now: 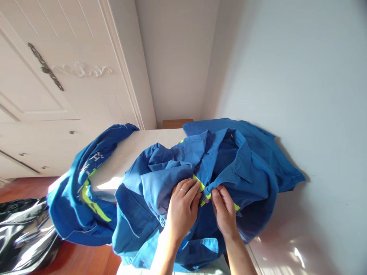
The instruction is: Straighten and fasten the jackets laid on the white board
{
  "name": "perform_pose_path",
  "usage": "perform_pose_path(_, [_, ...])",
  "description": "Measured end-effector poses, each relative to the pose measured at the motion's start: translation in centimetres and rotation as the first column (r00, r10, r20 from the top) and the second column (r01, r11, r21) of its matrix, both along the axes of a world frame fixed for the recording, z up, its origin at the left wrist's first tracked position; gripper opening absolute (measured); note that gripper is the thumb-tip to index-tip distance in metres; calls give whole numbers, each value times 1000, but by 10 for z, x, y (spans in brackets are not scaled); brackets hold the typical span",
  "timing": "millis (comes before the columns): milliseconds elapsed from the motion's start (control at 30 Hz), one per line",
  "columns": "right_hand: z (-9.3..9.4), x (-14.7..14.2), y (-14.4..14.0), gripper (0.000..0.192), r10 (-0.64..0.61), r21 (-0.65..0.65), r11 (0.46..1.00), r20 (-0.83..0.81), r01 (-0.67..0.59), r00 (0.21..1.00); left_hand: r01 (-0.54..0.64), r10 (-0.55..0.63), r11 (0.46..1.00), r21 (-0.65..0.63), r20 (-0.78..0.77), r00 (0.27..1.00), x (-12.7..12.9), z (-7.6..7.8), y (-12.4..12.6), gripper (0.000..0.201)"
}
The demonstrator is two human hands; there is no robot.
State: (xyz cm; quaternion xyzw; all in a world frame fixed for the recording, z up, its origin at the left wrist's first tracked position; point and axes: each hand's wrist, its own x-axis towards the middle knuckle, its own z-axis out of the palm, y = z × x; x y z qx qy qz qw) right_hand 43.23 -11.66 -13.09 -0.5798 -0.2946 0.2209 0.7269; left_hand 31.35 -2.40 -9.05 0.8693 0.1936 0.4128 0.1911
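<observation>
A blue jacket (169, 172) lies bunched across the middle of the pale, smooth bench (160, 136), its matt woven cloth heaped in soft folds, with a pointed collar (243, 162) and stitched flaps. The person's right hand (225, 210) pinches a blue front edge of it between thumb and fingers. The left hand (183, 198), wearing a thin ring (182, 190), rests bent over the cloth beside a yellow-green strip (198, 180); its fingertips are partly covered, so I cannot tell whether that grip is clasping anything.

Over the left end of the bench hangs a draped blue cloth (64, 210) with white lettering, partly folded out of reading, and a bright band. A flat blue panel (275, 158) spreads beyond the right end of the bench; where it joins the jacket, if it does, is hidden.

Left of the bench, on the glossy red-brown floor (86, 261), a shiny, crinkled bag (31, 240) is cut off by the view, its contents unclear. Behind and left of the bench stands a cream cabinet (94, 26) with moulded scrollwork; a plain wall (304, 84) rises to the right.
</observation>
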Motion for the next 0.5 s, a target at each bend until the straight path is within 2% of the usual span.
perform_pose_path(100, [1,0,1,38,59,47,997,-78,-55,995,5,-4,1000,-8,105,994,2,3,-5,20])
perform_pose_path(200, [12,-5,1,39,60,53,997,-105,-55,993,-41,44,999,-21,200,979,4,6,-11,15])
perform_pose_path(367, [44,-20,-5,37,121,-55,991,54,-118,991,-114,115,993,-21,280,953,1,14,-19,11])
perform_pose_path(500, [58,-26,-11,29,55,-125,992,178,-33,982,-104,106,994,-23,298,948,-3,25,-25,10])
